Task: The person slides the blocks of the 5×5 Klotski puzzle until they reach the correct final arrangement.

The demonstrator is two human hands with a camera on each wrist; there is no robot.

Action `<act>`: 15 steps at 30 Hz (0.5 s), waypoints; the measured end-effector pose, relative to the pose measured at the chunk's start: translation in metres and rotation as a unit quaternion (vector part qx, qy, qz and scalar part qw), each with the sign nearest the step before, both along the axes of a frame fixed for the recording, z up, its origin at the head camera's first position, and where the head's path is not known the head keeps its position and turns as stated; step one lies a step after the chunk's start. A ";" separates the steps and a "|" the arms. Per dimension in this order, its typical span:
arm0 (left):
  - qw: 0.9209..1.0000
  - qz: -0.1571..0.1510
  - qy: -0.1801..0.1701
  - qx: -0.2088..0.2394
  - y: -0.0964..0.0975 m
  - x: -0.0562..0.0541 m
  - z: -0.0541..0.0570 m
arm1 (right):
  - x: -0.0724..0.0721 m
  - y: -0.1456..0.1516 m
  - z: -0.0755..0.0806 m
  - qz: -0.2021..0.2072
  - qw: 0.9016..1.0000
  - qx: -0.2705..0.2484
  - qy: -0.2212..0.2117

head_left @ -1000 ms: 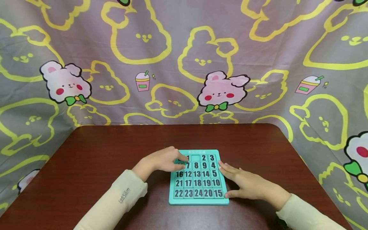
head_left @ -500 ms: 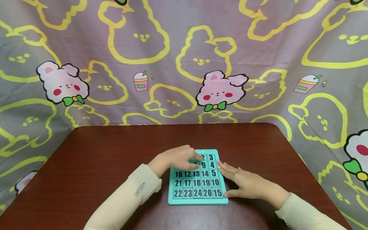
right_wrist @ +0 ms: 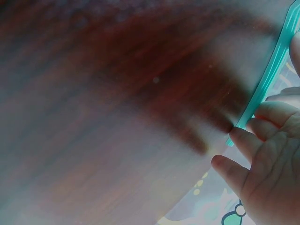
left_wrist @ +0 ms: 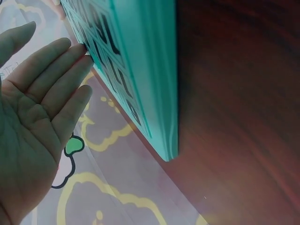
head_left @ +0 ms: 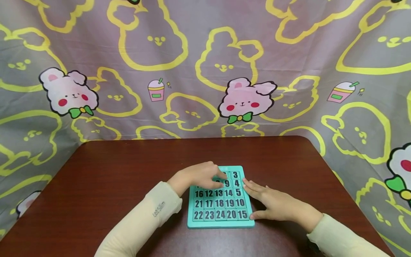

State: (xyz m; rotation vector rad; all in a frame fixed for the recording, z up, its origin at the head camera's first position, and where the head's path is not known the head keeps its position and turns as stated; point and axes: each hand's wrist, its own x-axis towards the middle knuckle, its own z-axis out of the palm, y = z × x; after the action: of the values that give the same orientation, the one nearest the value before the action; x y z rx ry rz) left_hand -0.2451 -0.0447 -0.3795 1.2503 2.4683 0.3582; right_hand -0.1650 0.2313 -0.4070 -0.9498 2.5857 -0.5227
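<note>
A turquoise number slide puzzle [head_left: 221, 224] lies flat on the table, its black-numbered tiles set in rows. My left hand [head_left: 200, 175] reaches over the upper left of the puzzle, with the index fingertip on the top row just left of the 3 tile [head_left: 235, 175]. Tiles under that hand are hidden. In the left wrist view the fingers [left_wrist: 56, 75] are fairly straight beside the puzzle's face. My right hand [head_left: 276, 205] lies along the puzzle's right side, fingertips at the upper edge and thumb near the lower right corner. Its fingers [right_wrist: 246, 143] are extended against the rim in the right wrist view.
The dark red-brown wooden table [head_left: 144, 157] stretches around the puzzle on all sides. Behind and beside it hangs a grey curtain [head_left: 186, 43] with yellow bear outlines and pink bunnies.
My left hand has moved right along the top row, from the 1 tile to around the 2 tile, then stayed there. My right hand has kept its place at the puzzle's edge.
</note>
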 end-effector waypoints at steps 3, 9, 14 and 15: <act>1.000 0.004 0.001 0.003 -0.005 0.000 0.000 | 0.000 0.000 0.000 -0.002 1.000 0.000 0.000; 1.000 0.016 -0.012 0.011 -0.016 0.002 -0.001 | 0.000 0.000 0.000 0.003 1.000 0.003 0.011; 1.000 0.018 -0.013 0.019 -0.022 0.002 -0.003 | 0.000 0.000 -0.001 0.002 1.000 0.003 0.013; 1.000 0.020 -0.014 0.020 -0.023 0.002 -0.003 | 0.000 -0.001 -0.001 0.002 1.000 0.003 0.013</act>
State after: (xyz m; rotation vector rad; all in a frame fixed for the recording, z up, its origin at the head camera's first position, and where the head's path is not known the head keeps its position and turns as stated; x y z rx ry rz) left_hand -0.2435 -0.0674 -0.3821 1.2057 2.4765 0.4332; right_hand -0.1647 0.2306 -0.4078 -0.9659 2.6065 -0.5053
